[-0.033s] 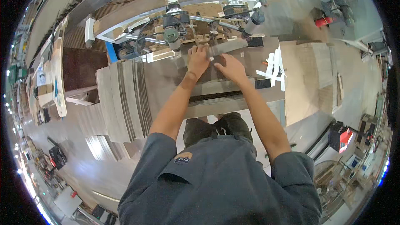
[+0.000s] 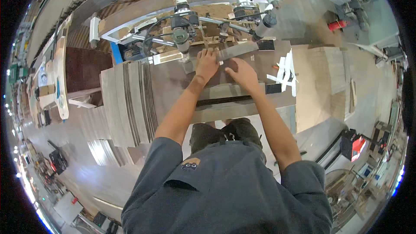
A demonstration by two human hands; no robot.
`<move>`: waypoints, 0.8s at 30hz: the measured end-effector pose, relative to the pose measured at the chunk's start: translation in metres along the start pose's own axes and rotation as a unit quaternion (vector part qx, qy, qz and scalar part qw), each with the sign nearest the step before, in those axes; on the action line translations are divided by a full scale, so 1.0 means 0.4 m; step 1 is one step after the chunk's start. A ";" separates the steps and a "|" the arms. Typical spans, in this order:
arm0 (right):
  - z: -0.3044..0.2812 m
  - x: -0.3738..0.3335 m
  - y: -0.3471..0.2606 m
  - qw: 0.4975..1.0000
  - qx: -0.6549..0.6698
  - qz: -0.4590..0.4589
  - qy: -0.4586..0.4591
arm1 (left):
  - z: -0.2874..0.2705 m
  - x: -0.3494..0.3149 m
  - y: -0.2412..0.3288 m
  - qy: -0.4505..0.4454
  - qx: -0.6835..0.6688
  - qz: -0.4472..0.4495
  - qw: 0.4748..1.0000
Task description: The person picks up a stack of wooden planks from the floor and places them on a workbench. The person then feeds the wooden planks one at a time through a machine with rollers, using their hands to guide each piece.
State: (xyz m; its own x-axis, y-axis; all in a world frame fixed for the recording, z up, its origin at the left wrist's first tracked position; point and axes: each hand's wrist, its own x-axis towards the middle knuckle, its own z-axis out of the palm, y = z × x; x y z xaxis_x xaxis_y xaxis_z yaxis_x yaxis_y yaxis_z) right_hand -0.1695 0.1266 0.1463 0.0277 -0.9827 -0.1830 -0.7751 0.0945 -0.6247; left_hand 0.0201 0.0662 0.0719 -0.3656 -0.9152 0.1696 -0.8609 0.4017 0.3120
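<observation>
My left hand (image 2: 207,64) lies across a narrow grey strip (image 2: 238,50) on the brown tabletop (image 2: 171,78). Its fingers bend over the strip's far edge and its thumb is by the near edge. To its right, my right hand (image 2: 243,76) hovers over or rests on the table; which one I cannot tell. Its thumb and forefinger are apart with nothing visible between them, and its other fingers are partly hidden. A small white piece (image 2: 221,63) shows between my hands. Closer to me lies another long grey strip (image 2: 225,90) with a black end piece (image 2: 273,88).
Beyond the strip stands a machine with cylindrical heads (image 2: 180,37) and cables. A stack of grey boards (image 2: 125,104) is on the left. White tape strips (image 2: 286,71) hang at the table's right, beside a light board (image 2: 314,91). A red extinguisher (image 2: 337,25) stands far right.
My right hand has shifted very slightly to the right and toward me. My left hand stays over the grey strip.
</observation>
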 end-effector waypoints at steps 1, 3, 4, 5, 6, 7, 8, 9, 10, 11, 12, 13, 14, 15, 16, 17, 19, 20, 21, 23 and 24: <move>-0.023 -0.036 -0.006 1.000 -0.004 -0.007 -0.002 | 0.007 -0.005 -0.003 0.001 0.003 0.048 0.999; -0.054 -0.105 -0.013 0.996 0.073 0.031 0.051 | 0.003 -0.012 -0.007 0.034 -0.012 0.053 0.998; -0.061 -0.132 -0.018 0.996 0.073 0.021 0.042 | 0.007 -0.019 -0.021 0.033 0.002 0.069 0.997; -0.072 -0.160 -0.019 0.997 0.057 0.034 0.040 | 0.009 -0.023 -0.027 0.030 0.014 0.088 0.996; -0.078 -0.181 -0.017 0.997 0.043 0.047 0.035 | 0.000 -0.029 -0.032 0.032 0.019 0.077 0.996; -0.082 -0.201 -0.014 0.998 0.045 0.036 0.024 | -0.010 -0.039 -0.039 0.037 0.050 0.090 0.994; -0.097 -0.219 -0.006 0.999 0.029 0.029 0.031 | -0.027 -0.038 -0.034 0.043 0.078 0.108 0.990; -0.111 -0.232 0.012 0.999 0.014 0.025 0.040 | -0.065 -0.038 -0.011 0.042 0.082 0.103 0.990; -0.127 -0.241 0.036 0.999 0.022 0.019 0.037 | -0.136 -0.045 0.026 0.007 0.084 0.112 0.990; -0.143 -0.245 0.060 0.999 0.000 0.007 0.044 | -0.182 -0.056 0.043 -0.027 0.083 0.124 0.988; -0.137 -0.234 0.059 0.999 -0.017 -0.012 0.042 | -0.191 -0.099 0.015 0.017 0.098 0.138 0.985; -0.129 -0.218 0.057 0.999 -0.006 -0.021 0.033 | -0.206 -0.156 -0.017 0.011 0.110 0.128 0.986; -0.143 -0.203 0.040 0.999 -0.028 -0.027 -0.003 | -0.258 -0.214 -0.034 -0.018 0.103 0.099 0.990; -0.151 -0.188 0.034 0.998 -0.051 -0.030 -0.035 | -0.315 -0.268 -0.044 -0.045 0.093 0.074 0.992; -0.147 -0.169 0.039 0.994 -0.074 -0.065 -0.045 | -0.377 -0.313 -0.050 -0.061 0.080 0.018 0.995; -0.142 -0.148 0.032 0.995 -0.068 -0.064 -0.045 | -0.431 -0.364 -0.061 -0.077 0.066 -0.038 0.994; -0.135 -0.115 0.005 0.977 -0.119 -0.130 -0.117 | -0.512 -0.484 -0.095 -0.041 0.071 -0.119 0.989; -0.120 -0.110 -0.003 0.977 -0.114 -0.137 -0.118 | -0.531 -0.535 -0.105 -0.040 0.078 -0.123 0.989; -0.100 -0.096 -0.005 0.965 -0.138 -0.151 -0.163 | -0.540 -0.583 -0.120 -0.011 0.109 -0.187 0.976; -0.074 -0.077 -0.020 0.944 -0.172 -0.181 -0.214 | -0.541 -0.637 -0.159 0.028 0.157 -0.267 0.950; -0.059 -0.082 -0.021 0.936 -0.180 -0.203 -0.223 | -0.528 -0.645 -0.172 0.010 0.164 -0.327 0.930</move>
State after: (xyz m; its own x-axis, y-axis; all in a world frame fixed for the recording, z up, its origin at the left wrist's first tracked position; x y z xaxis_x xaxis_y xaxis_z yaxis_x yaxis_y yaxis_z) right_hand -0.1787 0.1541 0.1754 0.5648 -0.7539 -0.3355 -0.8039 -0.4107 -0.4302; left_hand 0.2484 0.2814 0.2041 0.2792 -0.9582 0.0628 -0.9596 -0.2762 0.0529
